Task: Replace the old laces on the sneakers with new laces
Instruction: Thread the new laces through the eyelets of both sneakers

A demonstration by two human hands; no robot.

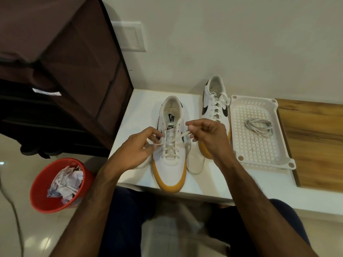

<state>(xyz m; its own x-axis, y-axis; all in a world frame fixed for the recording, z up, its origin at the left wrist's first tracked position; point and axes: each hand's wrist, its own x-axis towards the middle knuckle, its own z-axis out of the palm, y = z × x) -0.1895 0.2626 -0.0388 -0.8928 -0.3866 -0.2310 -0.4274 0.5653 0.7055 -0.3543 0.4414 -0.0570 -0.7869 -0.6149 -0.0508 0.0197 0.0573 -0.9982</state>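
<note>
Lacing the near white gum-soled sneaker (171,145) on the white surface (141,108): left hand (137,147) and right hand (207,136) apart, each pinching a flat white lace (182,135) end. Next, probably threading the upper eyelets.

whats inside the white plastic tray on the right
Inside the white plastic tray lies one loose bundle of pale laces, toward its far half. The rest shows only bare perforated floor. Nothing covers the tray; what lies beneath it is hidden.

White sneakers (171,160), half-laced; coiled laces (259,127).
</note>
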